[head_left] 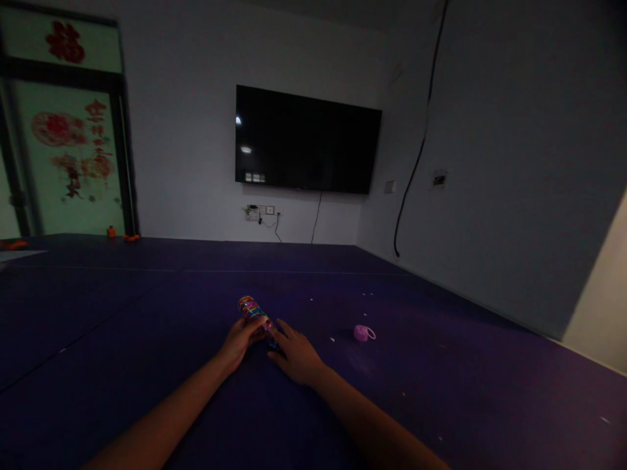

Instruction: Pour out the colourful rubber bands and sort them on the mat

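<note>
A slim tube (pixel 255 311) with a bright wrapper of red, yellow, blue and pink slants above the purple floor, its far end up and to the left. My left hand (pixel 240 341) is closed round its middle, with the thumb laid along the top. At the near, bluish end, my right hand (pixel 298 356) has its fingers and thumb on either side of the tube; part of that end is hidden. To the right of my right hand, a pink-purple cap with a ring loop (pixel 361 333) lies on the floor, touched by neither hand.
Small white scraps (pixel 332 339) are scattered over the purple floor (pixel 171 313). A black television (pixel 307 140) hangs on the far wall, above sockets and cables. One dark cable (pixel 414 170) runs down the right wall. Small orange objects (pixel 112 232) stand by the glass door (pixel 68 156).
</note>
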A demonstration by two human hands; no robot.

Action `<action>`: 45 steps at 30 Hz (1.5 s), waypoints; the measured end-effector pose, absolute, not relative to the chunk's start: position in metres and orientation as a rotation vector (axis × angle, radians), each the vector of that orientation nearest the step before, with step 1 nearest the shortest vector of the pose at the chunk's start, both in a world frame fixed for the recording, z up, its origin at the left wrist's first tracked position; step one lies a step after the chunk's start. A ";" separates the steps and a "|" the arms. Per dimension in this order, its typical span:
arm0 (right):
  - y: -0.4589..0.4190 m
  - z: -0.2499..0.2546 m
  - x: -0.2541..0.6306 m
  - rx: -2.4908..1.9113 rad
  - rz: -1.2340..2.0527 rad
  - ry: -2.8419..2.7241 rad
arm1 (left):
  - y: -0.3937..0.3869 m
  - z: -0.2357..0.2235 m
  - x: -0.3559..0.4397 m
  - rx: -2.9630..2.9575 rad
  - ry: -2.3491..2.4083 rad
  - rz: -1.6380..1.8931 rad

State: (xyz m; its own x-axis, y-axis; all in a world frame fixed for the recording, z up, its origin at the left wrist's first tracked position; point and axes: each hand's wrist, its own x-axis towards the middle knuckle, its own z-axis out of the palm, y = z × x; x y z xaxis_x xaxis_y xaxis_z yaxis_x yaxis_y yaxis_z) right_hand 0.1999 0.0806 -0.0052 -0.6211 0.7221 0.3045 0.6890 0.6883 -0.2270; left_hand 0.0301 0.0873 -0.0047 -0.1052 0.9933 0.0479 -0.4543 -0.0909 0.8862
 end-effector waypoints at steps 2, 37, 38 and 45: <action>0.080 -0.004 0.200 -1.095 0.141 -2.521 | 0.088 -0.005 0.030 0.839 0.879 1.522; 0.080 0.004 0.199 -1.213 0.040 -2.417 | 0.096 -0.005 0.028 0.670 0.858 1.568; 0.080 0.004 0.199 -1.223 0.041 -2.415 | 0.096 -0.005 0.028 0.674 0.855 1.567; 0.076 0.005 0.197 -1.298 0.016 -2.395 | 0.095 -0.004 0.029 0.682 0.852 1.565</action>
